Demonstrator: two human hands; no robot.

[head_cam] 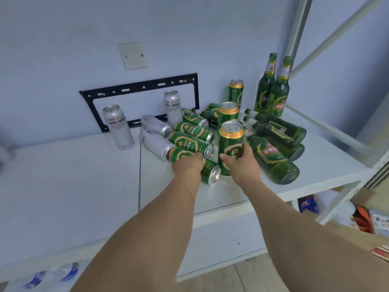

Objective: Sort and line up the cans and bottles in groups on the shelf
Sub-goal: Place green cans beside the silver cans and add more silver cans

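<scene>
On the white shelf top (73, 175) lies a jumble of drinks. My left hand (188, 166) grips a green can lying on its side (207, 170) at the front of the pile. My right hand (240, 163) grips an upright green can (230, 138). Behind it stand two more green cans (228, 113) (235, 90). Several green cans lie flat (192, 140). Two silver cans stand upright (117, 126) (172, 106); two lie flat (155, 144). Two green bottles stand at the back right (280, 91); three lie flat (273, 157).
A black metal bracket (139, 89) leans on the blue wall under a blank wall plate (132, 55). A white shelf frame (328, 127) rises at the right. Below are water bottles (52, 275) and packages (362, 218).
</scene>
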